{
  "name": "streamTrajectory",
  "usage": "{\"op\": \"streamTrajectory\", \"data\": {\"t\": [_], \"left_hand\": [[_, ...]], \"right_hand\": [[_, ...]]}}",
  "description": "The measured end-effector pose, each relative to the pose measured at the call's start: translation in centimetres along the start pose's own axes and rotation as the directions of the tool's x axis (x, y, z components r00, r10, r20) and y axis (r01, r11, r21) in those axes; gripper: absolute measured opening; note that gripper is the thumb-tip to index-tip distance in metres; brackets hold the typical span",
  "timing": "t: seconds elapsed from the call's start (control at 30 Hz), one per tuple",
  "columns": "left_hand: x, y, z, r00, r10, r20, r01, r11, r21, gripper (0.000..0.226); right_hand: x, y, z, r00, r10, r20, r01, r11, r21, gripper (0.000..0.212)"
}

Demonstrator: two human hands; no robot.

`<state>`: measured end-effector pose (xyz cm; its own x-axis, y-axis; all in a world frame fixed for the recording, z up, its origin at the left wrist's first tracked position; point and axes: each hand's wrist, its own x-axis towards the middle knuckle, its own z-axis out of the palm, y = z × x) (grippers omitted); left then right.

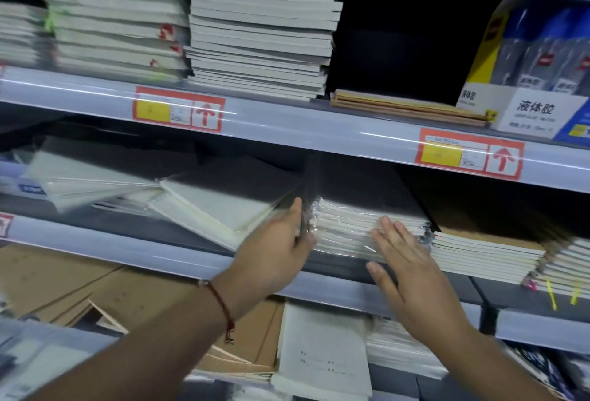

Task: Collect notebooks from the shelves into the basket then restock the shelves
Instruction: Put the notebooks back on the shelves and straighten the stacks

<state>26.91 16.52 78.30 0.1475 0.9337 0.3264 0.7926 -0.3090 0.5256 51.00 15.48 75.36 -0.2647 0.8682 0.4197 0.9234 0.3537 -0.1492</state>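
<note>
Both hands are at the middle shelf [178, 249], working on a shrink-wrapped pack of notebooks [357, 225] that lies flat near the shelf's front edge, roughly midway along its visible length. The left hand [274, 247] has its grip closed on the pack's left end, thumb up along the side and fingers tucked round the near corner, while the right hand [412, 260] is released, its fingers straight and spread, pressing flat against the pack's front face. Whether the pack is going in or coming out cannot be told; either way the step looks best done by keeping the flat hand square to the front face so the pack slides without twisting, and by steering its left end clear of the tilted notebooks [220, 205] that lean just beside it. The slippery wrap may shift under the palm, so steady, even pressure seems wise. To the pack's right, touching it or nearly so, sits a lower stack of brown-covered notebooks [485, 253]. The upper shelf [287, 125] carries tall stacks of notebooks [261, 30] and a box of liquid glue [536, 62] towards its right end; red and yellow price tags [178, 113] are fixed along its front edge. The room behind is dark. No basket shows.
</note>
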Motion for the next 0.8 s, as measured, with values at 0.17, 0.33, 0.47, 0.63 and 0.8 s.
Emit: {"op": "streamTrajectory", "data": {"t": [0.17, 0.33, 0.47, 0.63, 0.8], "left_hand": [[-1.6, -6.7, -6.9, 0.983, 0.172, 0.07, -0.185, 0.864, 0.469, 0.077], [-1.2, -14.2, -11.7, 0.985, 0.031, 0.171, -0.133, 0.763, 0.632, 0.111], [-0.2, -17.0, -12.8, 0.99, 0.028, 0.135, -0.104, 0.793, 0.601, 0.118], [-0.7, -17.6, -11.9, 0.999, 0.018, 0.043, -0.034, 0.912, 0.408, 0.111], [-1.5, -17.0, -10.9, 1.0, 0.004, -0.029, 0.003, 0.969, 0.246, 0.096]], "right_hand": [[-0.7, -5.3, -1.3, 0.991, 0.129, -0.015, -0.129, 0.991, 0.043, 0.061], [1.2, -12.1, -0.4, 0.999, 0.015, 0.046, -0.018, 0.998, 0.066, 0.055], [4.3, -17.3, 0.8, 0.996, -0.085, 0.038, 0.083, 0.996, 0.045, 0.05], [8.1, -21.3, 3.5, 0.975, -0.192, 0.111, 0.197, 0.979, -0.043, 0.057], [9.9, -21.3, 5.3, 0.946, -0.233, 0.224, 0.271, 0.95, -0.157, 0.055]]}}
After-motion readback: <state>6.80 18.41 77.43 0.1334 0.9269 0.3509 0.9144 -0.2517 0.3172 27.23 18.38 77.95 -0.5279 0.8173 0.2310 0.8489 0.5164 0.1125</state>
